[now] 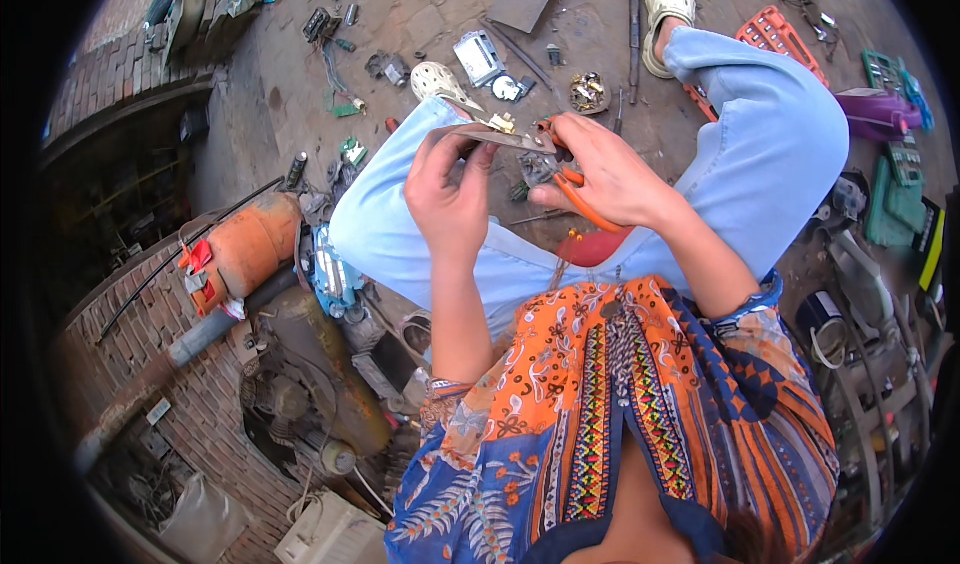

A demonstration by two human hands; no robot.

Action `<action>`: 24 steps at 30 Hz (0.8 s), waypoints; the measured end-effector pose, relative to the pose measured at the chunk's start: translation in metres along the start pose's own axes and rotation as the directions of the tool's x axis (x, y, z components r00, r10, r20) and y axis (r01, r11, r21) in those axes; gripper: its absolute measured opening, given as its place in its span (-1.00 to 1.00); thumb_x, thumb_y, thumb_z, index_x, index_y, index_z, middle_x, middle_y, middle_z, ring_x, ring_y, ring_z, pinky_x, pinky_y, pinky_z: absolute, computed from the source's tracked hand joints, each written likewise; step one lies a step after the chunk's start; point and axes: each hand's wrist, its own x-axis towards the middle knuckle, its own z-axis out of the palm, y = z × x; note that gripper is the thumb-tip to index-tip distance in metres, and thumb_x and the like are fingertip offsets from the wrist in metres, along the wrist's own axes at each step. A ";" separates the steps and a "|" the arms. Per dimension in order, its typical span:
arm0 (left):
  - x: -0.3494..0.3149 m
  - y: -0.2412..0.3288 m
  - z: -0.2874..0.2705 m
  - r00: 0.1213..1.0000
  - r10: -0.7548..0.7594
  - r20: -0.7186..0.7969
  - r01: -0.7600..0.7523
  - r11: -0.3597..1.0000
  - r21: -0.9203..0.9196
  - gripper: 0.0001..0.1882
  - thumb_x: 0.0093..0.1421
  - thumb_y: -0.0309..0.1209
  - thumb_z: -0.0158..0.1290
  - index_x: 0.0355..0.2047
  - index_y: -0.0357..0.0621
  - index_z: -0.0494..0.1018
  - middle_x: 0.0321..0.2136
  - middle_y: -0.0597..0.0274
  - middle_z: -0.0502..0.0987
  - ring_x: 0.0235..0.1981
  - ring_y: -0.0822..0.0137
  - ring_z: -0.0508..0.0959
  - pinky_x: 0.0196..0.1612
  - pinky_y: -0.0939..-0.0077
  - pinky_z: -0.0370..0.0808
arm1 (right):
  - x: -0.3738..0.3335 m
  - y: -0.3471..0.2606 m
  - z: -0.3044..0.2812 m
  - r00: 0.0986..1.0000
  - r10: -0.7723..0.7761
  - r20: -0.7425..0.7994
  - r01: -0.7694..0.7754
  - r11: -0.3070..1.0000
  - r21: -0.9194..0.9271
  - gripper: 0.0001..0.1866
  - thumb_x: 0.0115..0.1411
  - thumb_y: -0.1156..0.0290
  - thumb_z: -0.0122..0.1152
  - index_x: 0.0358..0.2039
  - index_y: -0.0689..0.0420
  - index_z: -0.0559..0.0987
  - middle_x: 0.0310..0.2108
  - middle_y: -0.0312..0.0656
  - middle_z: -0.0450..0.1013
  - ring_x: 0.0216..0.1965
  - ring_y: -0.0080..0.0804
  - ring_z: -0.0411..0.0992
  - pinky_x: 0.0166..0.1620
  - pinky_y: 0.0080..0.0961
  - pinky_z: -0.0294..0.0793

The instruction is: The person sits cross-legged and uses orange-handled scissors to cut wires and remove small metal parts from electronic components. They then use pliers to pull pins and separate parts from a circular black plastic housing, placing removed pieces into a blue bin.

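Observation:
My left hand [446, 199] is closed on a thin, flat metal plate [492, 136], thumb beneath and fingers behind. Small brass-coloured pieces [502, 122] show at the plate's far edge; whether they are fixed to it I cannot tell. In my right hand [618, 176] is a pair of orange-handled pliers [588, 206], its handles spread. The jaws meet the plate's right end, though their exact grip is hidden by the fingers. Just below that end, a small grey metal part [538, 168] shows near the pliers. Both hands are raised between my bent knees.
On the ground ahead lie a hammer [634, 39], a dish of small metal parts [589, 92], a silver boxy device [479, 58] and a flat sheet [528, 2]. An orange tool case [782, 42] sits right. Left stands an orange gas cylinder [252, 249] beside bricks.

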 end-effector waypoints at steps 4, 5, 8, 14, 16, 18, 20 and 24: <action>0.003 0.003 0.000 1.000 0.020 0.024 -0.020 1.000 0.003 -0.89 0.00 -0.68 0.11 -0.41 -0.36 0.49 -0.45 0.20 0.50 -0.46 0.45 0.47 -0.39 0.64 0.42 | 0.000 0.000 -0.002 1.000 0.021 -0.022 -0.021 1.000 -0.022 -0.35 -0.07 0.00 0.32 -0.20 0.28 0.31 -0.30 0.02 0.32 -0.24 0.00 0.32 -0.16 -0.27 0.33; 0.004 0.004 -0.001 0.999 0.030 0.040 -0.031 0.999 0.019 -0.89 0.01 -0.68 0.10 -0.40 -0.36 0.48 -0.45 0.20 0.49 -0.45 0.46 0.47 -0.39 0.64 0.41 | -0.001 0.001 -0.001 0.999 0.027 -0.019 -0.028 1.000 -0.012 -0.34 -0.07 0.00 0.32 -0.19 0.28 0.31 -0.30 0.02 0.32 -0.24 0.00 0.32 -0.16 -0.27 0.33; 0.005 0.003 -0.003 0.997 0.022 0.076 -0.023 1.000 0.009 -0.88 0.01 -0.68 0.10 -0.38 -0.36 0.46 -0.45 0.22 0.47 -0.44 0.47 0.46 -0.37 0.64 0.40 | -0.001 0.000 -0.001 0.999 0.052 0.013 -0.052 0.998 0.046 -0.33 -0.06 -0.01 0.32 -0.19 0.29 0.30 -0.32 0.03 0.31 -0.26 0.01 0.32 -0.18 -0.28 0.33; 0.008 -0.002 -0.004 0.988 -0.038 0.151 0.068 0.978 -0.197 -0.87 0.00 -0.67 0.09 -0.41 -0.32 0.41 -0.48 0.29 0.40 -0.46 0.51 0.39 -0.35 0.66 0.34 | -0.002 0.004 0.004 0.999 0.001 0.049 -0.008 0.989 0.148 -0.36 -0.02 -0.07 0.27 -0.31 0.30 0.29 -0.37 0.02 0.31 -0.34 -0.05 0.32 -0.25 -0.31 0.34; 0.013 0.003 -0.010 0.976 -0.041 0.214 0.081 0.980 -0.179 -0.89 -0.01 -0.67 0.08 -0.44 -0.31 0.41 -0.49 0.30 0.39 -0.47 0.52 0.37 -0.37 0.67 0.33 | -0.002 0.003 0.003 0.997 -0.003 0.083 -0.012 0.983 0.182 -0.37 0.00 -0.09 0.24 -0.37 0.29 0.29 -0.40 0.02 0.31 -0.37 -0.08 0.33 -0.27 -0.31 0.33; 0.017 0.009 -0.014 0.967 -0.029 0.254 0.062 0.991 -0.122 -0.90 -0.02 -0.66 0.09 -0.46 -0.32 0.41 -0.49 0.30 0.39 -0.47 0.52 0.36 -0.38 0.67 0.31 | -0.003 0.000 0.001 0.993 0.010 0.118 -0.035 0.977 0.209 -0.39 0.01 -0.08 0.24 -0.42 0.28 0.27 -0.43 0.01 0.30 -0.40 -0.11 0.31 -0.30 -0.31 0.31; 0.020 0.009 -0.016 0.959 -0.028 0.282 0.056 0.994 -0.094 -0.91 -0.02 -0.66 0.09 -0.47 -0.33 0.41 -0.49 0.30 0.40 -0.47 0.53 0.35 -0.38 0.68 0.31 | -0.004 0.000 0.002 0.994 0.015 0.105 -0.037 0.978 0.204 -0.40 0.01 -0.06 0.25 -0.44 0.29 0.27 -0.46 0.02 0.30 -0.42 -0.09 0.30 -0.33 -0.30 0.30; 0.024 0.008 -0.015 0.948 -0.088 0.307 0.135 0.981 -0.136 -0.91 -0.02 -0.66 0.09 -0.47 -0.36 0.41 -0.48 0.31 0.40 -0.46 0.53 0.36 -0.36 0.68 0.32 | -0.003 -0.001 0.006 0.996 0.069 0.053 -0.079 0.977 0.200 -0.42 0.01 -0.02 0.27 -0.46 0.29 0.27 -0.51 0.03 0.32 -0.49 -0.06 0.28 -0.39 -0.27 0.28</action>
